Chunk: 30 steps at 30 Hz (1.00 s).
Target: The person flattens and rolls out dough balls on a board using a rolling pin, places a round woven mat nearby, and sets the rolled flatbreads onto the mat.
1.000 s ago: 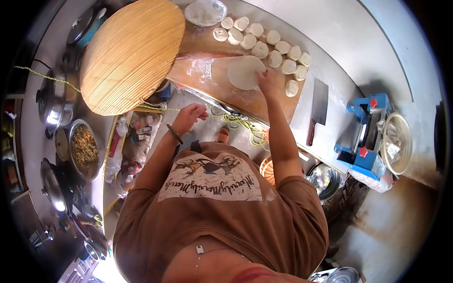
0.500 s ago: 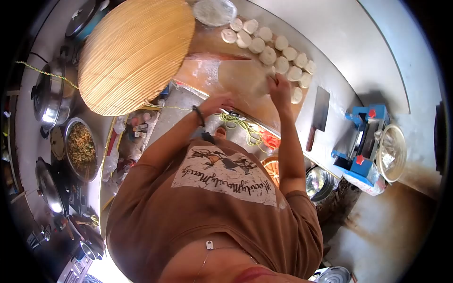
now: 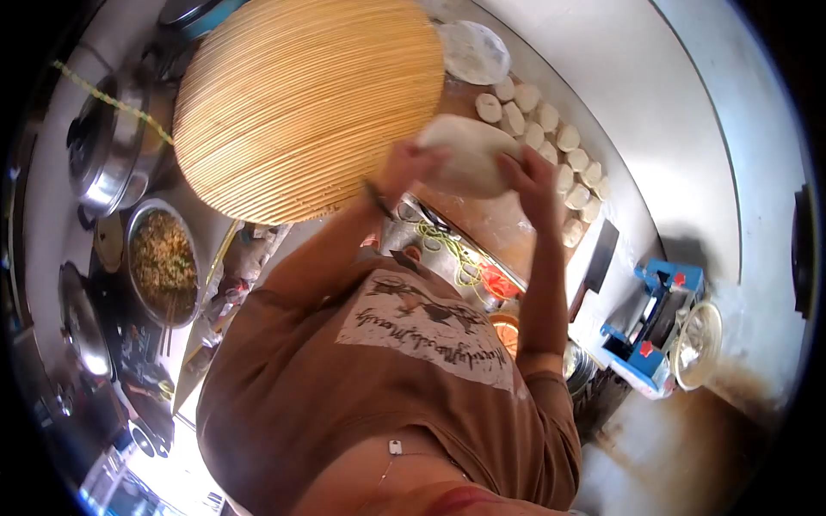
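Observation:
A thin, round sheet of rolled dough (image 3: pixel 469 156) hangs above the floured wooden board (image 3: pixel 477 219), stretched between my two hands. My left hand (image 3: pixel 413 168), with a dark bracelet at the wrist, grips its left edge. On the opposite edge, my right hand (image 3: pixel 532 179) has its fingers closed on the dough. Both hands are slightly blurred. Several round dough pieces (image 3: pixel 533 136) lie in rows along the far right of the board. To the left, a large round slatted mat (image 3: pixel 310 103) reaches close to my left hand.
A cleaver (image 3: pixel 604 249) lies right of the board, near a blue hand-cranked machine (image 3: pixel 641 335) and a pale basin (image 3: pixel 699 344). Left are a bowl of chopped filling (image 3: pixel 163 258) with chopsticks and a steel pot (image 3: pixel 107 163). A floury plastic-covered dish (image 3: pixel 475 52) sits at the back.
The dough sheet has come up off the board. My left hand moved from the board's edge to take hold of it. The view has shifted, and the slatted mat appears farther right.

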Available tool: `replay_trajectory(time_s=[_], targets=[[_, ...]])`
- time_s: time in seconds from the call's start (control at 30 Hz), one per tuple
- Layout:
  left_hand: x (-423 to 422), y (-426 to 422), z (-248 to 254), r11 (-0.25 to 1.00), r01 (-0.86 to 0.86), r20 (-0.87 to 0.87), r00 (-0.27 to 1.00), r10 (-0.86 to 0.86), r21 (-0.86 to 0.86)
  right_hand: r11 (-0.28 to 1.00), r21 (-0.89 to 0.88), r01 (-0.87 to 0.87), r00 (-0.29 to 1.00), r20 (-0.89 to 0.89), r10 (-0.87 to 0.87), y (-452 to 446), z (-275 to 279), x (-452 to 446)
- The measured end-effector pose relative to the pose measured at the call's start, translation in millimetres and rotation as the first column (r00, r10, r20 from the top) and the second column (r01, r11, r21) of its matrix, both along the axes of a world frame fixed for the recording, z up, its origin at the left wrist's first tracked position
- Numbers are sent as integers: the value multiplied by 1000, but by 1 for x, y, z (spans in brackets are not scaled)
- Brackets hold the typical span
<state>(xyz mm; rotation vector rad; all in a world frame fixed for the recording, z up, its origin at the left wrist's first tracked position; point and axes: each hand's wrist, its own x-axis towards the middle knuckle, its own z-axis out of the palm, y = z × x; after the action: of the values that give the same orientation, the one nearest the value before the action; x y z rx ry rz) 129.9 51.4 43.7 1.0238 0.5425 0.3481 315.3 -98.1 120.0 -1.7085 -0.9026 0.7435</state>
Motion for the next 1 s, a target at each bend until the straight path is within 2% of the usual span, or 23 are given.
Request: replay_trajectory(time_s=[0.03, 0.07, 0.1, 0.13, 0.17, 0.2, 0.23, 0.27, 0.3, 0.33, 0.43, 0.47, 0.5, 0.53, 0.57, 0.63, 0.67, 0.77, 0.87, 0.97, 1.0], targets=[[-11, 19, -2, 967, -90, -45, 994, 103, 236, 999, -34, -27, 999, 25, 28, 20, -9, -8], [-16, 28, 0, 974, -225, 241, 945, 223, -17, 996, 16, -89, 995, -52, 90, 39, -30, -11], [-33, 49, 29, 928, -229, -27, 969, 247, 295, 990, 120, -72, 976, -196, 95, 61, -29, -31], [-43, 68, 41, 911, -281, -34, 952, 305, 302, 985, 150, -84, 962, -246, 119, 78, -46, -39], [-60, 97, 41, 927, -196, -78, 970, 232, 320, 985, 159, -62, 949, -297, 107, 96, -56, -53], [-77, 133, 16, 896, -108, -253, 938, 235, 430, 984, 170, -44, 932, -348, 102, 106, -64, -61], [-95, 162, -1, 745, -62, -272, 908, 318, 664, 989, 147, -21, 970, -238, 56, 103, -67, -60], [-104, 175, -11, 534, -1, -257, 876, 408, 846, 992, 124, -2, 992, -126, 18, 100, -70, -61], [-106, 170, -9, 379, 40, -254, 806, 534, 925, 995, 101, 11, 1000, -15, -10, 96, -73, -61], [-112, 162, 2, 214, 100, -219, 724, 654, 972, 996, 38, 84, 991, 104, -87, 85, -78, -51], [-105, 118, 53, -165, 194, -1, 651, 759, 967, 921, -129, 367, 871, 394, -292, 38, -100, 2], [-98, 106, 56, -214, 95, 92, 686, 722, 972, 899, -50, 435, 752, 569, -333, 24, -125, 23], [-89, 95, 53, -185, 7, 119, 740, 663, 983, 897, -102, 430, 695, 671, -257, 15, -115, 28], [-79, 74, 56, -76, -30, 69, 805, 590, 997, 919, -109, 379, 692, 692, -203, 13, -119, 33], [-66, 51, 61, 125, -71, 1, 873, 487, 990, 937, -119, 327, 686, 712, -149, 13, -126, 41], [-36, 18, 41, 377, -32, 0, 996, 85, 926, 962, -117, 245, 638, 767, -69, 20, -134, 55], [-17, 0, 44, 275, -9, 20, 999, -36, 961, 972, -107, 211, 600, 799, -43, 30, -134, 59], [39, -39, -15, 30, 215, -216, 973, 80, 976, 985, -163, 53, 531, 840, 110, 72, -127, 83], [84, -41, -64, -199, 255, -181, 927, 328, 946, 996, -66, 61, 398, 917, 36, 99, -150, 109], [104, -23, -113, -310, 401, -195, 827, 528, 862, 996, -81, 43, 497, 867, 49, 92, -139, 113], [103, -20, -115, -225, 409, -259, 831, 493, 884, 992, -52, 112, 504, 864, -12, 80, -141, 121]])
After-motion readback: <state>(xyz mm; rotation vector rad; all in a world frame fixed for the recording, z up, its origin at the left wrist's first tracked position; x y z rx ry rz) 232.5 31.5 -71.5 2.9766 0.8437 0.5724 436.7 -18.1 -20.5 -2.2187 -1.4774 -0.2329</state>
